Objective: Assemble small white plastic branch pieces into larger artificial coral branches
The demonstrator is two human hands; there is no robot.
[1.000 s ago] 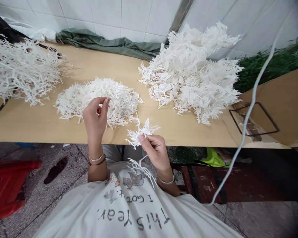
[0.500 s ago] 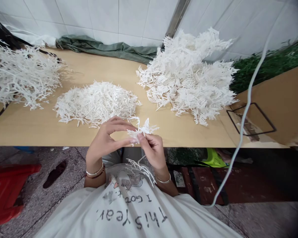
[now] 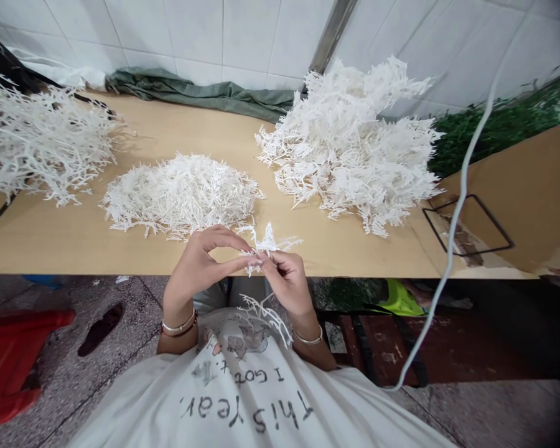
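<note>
Both hands meet over the front edge of the wooden table (image 3: 74, 242). My right hand (image 3: 287, 283) grips a white plastic branch sprig (image 3: 267, 241), whose lower twigs hang down toward my shirt. My left hand (image 3: 200, 264) pinches the same sprig from the left with thumb and fingertips. Just beyond my hands lies a flat heap of small white sprig pieces (image 3: 182, 193).
A tall pile of white branches (image 3: 350, 143) sits back right, another pile (image 3: 42, 140) at the far left. A green cloth (image 3: 200, 93) lies along the tiled wall. A cardboard box (image 3: 518, 193) and a hanging white cable (image 3: 452, 218) are at right. A red stool (image 3: 14, 361) stands on the floor.
My left hand came back from the flat heap to the sprig in my right hand and now pinches it. The right hand has hardly moved.
</note>
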